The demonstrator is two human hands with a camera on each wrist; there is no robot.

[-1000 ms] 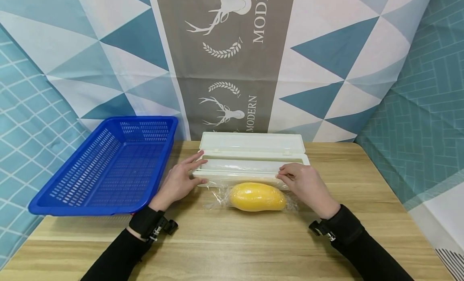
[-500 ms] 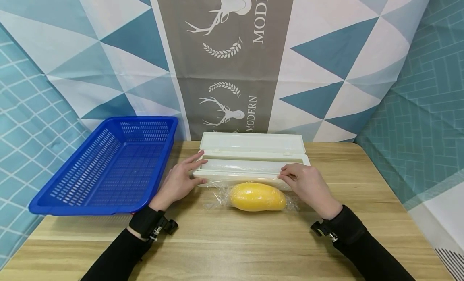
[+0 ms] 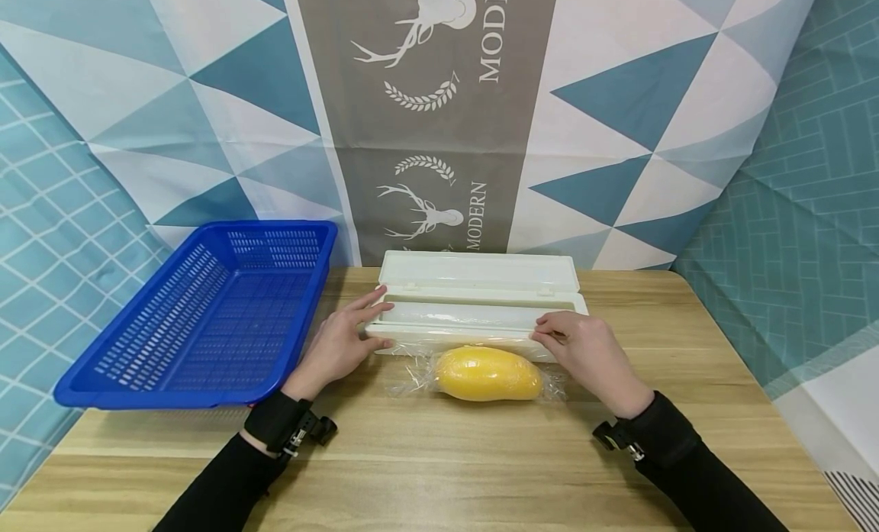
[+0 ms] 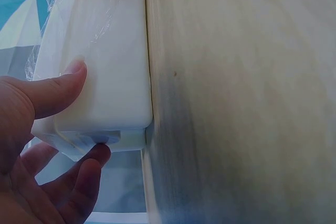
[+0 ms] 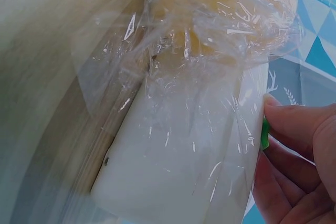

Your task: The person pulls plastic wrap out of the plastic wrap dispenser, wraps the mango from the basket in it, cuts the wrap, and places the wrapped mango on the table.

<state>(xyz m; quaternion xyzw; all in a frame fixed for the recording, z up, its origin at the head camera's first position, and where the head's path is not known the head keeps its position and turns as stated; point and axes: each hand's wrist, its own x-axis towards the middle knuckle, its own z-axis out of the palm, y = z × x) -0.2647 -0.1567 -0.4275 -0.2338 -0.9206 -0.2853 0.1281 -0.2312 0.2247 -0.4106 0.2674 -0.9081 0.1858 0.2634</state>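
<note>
A white cling film dispenser (image 3: 474, 335) stands on the table with its lid (image 3: 478, 271) raised and a film roll (image 3: 460, 314) inside. My left hand (image 3: 341, 341) grips its left end; in the left wrist view the thumb (image 4: 71, 80) presses the front face and the fingers reach round the end. At the front edge my right hand (image 3: 580, 353) pinches a small green slider (image 5: 264, 134), which the head view hides. Clear film (image 5: 178, 114) drapes over the front. It wraps a smooth yellow oblong fruit (image 3: 488, 373), perhaps a melon, lying close before the dispenser.
A blue perforated plastic basket (image 3: 316, 318) stands to the left, close to my left forearm. A patterned cloth (image 3: 439, 127) hangs behind the dispenser at the table's back edge. The wooden table (image 3: 439, 471) extends in front of the fruit.
My right hand has slid slightly to the right along the dispenser's front edge, still pinching. The left hand, the dispenser and the yellow fruit have stayed practically in place.
</note>
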